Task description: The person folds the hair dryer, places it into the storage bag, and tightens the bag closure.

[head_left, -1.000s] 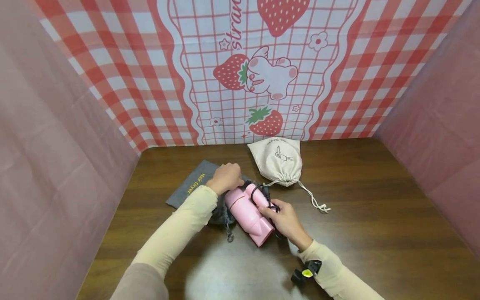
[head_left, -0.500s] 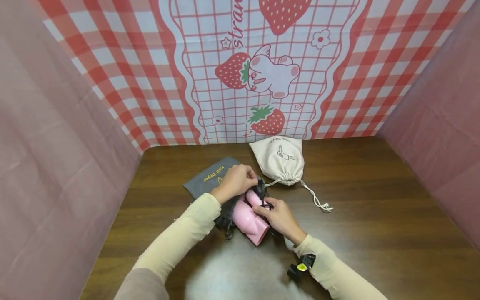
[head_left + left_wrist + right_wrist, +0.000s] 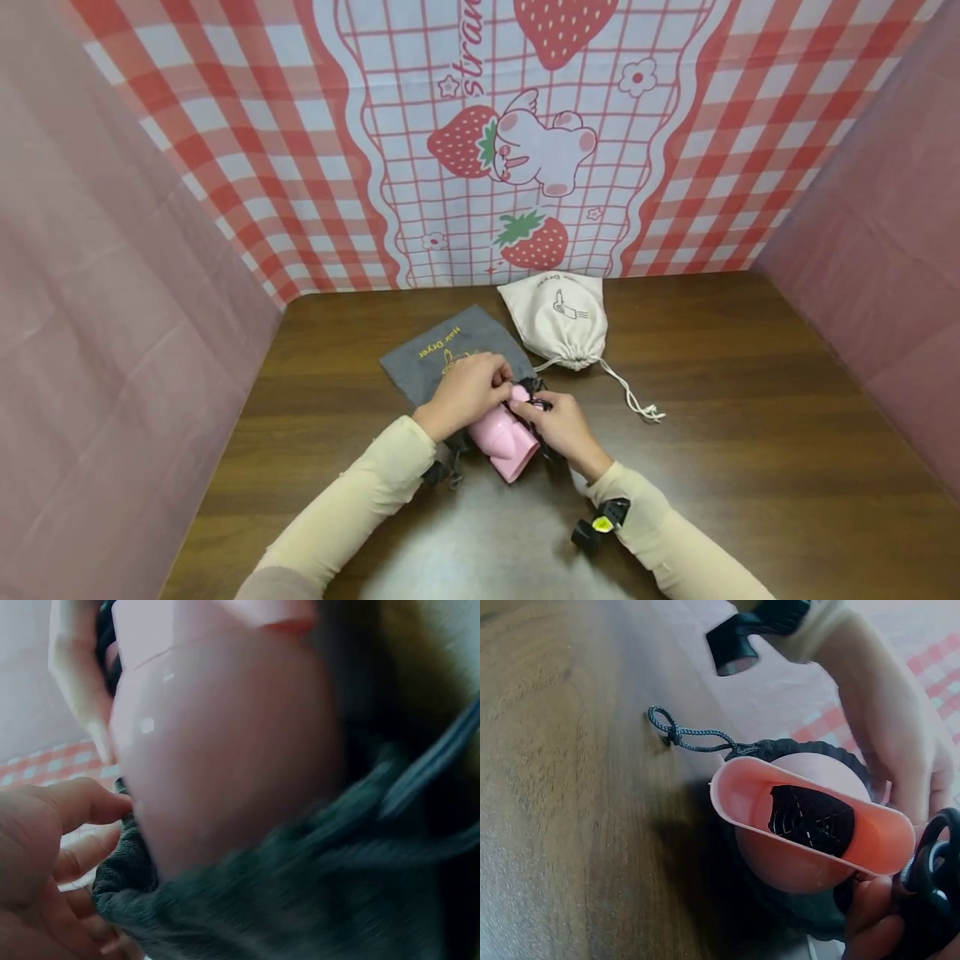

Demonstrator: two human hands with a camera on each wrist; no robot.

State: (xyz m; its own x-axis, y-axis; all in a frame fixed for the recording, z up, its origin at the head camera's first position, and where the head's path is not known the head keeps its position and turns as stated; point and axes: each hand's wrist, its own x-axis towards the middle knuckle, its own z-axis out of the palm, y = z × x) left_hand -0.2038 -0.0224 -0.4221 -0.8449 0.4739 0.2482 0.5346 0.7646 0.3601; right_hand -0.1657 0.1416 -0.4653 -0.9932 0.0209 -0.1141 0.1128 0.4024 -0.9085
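Note:
A pink hair dryer (image 3: 498, 437) lies partly inside a dark grey drawstring bag (image 3: 420, 371) lettered "Hair Dryer". Its nozzle points toward the front of the table; its rear end is hidden in the bag. My left hand (image 3: 465, 396) grips the bag's gathered rim, and in the left wrist view the fingers (image 3: 97, 802) meet the cloth edge beside the dryer's body (image 3: 225, 742). With my right hand (image 3: 566, 429) I hold the dryer's folded handle together with its bundled black cord (image 3: 930, 900). The open nozzle (image 3: 739, 799) faces the right wrist camera.
A cream drawstring pouch (image 3: 555, 321) printed with a dryer lies behind, its white cord (image 3: 630, 400) trailing right. Wooden table (image 3: 750, 400) surrounds the things. A red checked cloth (image 3: 277, 167) stands at the back, with pink curtains (image 3: 877, 208) on both sides.
The grey bag has slid right and toward the dryer, covering more of its body and handle. My left hand moved right with the rim. The right hand stays on the handle.

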